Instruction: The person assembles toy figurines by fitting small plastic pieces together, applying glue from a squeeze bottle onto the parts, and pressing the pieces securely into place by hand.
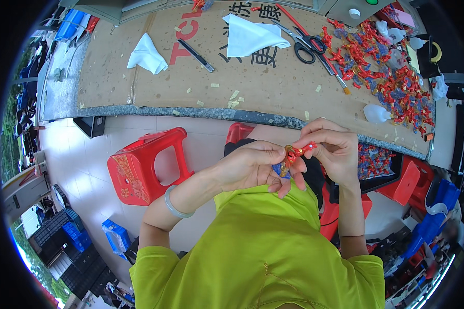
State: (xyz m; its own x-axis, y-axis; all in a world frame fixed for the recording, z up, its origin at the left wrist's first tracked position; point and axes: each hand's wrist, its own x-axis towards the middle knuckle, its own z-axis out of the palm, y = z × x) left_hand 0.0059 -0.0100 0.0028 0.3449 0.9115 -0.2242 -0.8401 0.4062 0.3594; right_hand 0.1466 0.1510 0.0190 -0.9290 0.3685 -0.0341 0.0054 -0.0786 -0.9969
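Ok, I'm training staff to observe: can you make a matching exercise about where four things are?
Things
1. small red, yellow and blue figurine
2. black-handled metal scissors
3. pale round bangle
4. red plastic stool with patterned seat

Places
A. around the left forearm
B. on the pale tiled floor
C. between the left hand and right hand
D. on the cardboard-covered table

Pairs: 1-C; 2-D; 3-A; 4-B

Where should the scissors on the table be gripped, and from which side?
Probably by the black loops of the scissors, coming from the near table edge: the loops lie nearer that edge, while the blades point away.
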